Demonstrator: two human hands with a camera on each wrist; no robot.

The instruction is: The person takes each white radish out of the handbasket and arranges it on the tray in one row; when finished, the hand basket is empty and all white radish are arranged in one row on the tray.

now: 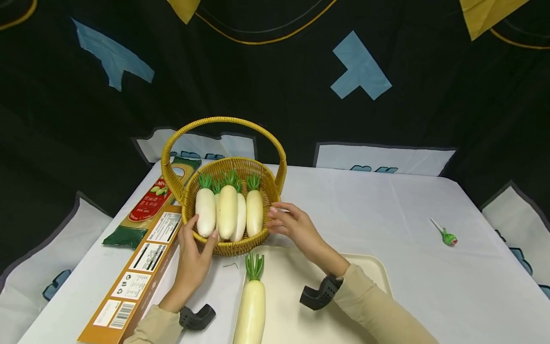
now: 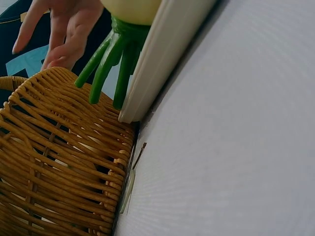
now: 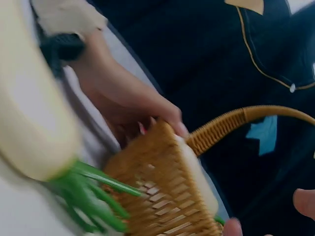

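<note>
A yellow wicker basket (image 1: pixel 234 247) with a tall arched handle holds several white radishes (image 1: pixel 227 210) with green tops. My left hand (image 1: pixel 192 260) grips its front left rim, the thumb over the edge; the right wrist view also shows this left hand (image 3: pixel 133 98) against the woven side. Beside the right rim is my right hand (image 1: pixel 301 231), its fingers loosely extended; whether they touch the basket is unclear. Another white radish (image 1: pixel 251 310) lies along the left side of a cream tray (image 1: pixel 292 277), its leaves toward the basket.
Left of the basket lie a long orange-brown box (image 1: pixel 137 282) and a green-and-gold packet (image 1: pixel 146 205) with a red label. A lollipop (image 1: pixel 447 235) in a green wrapper is on the white tablecloth (image 1: pixel 412 267) at right. Behind hangs a black cloth (image 1: pixel 275 81).
</note>
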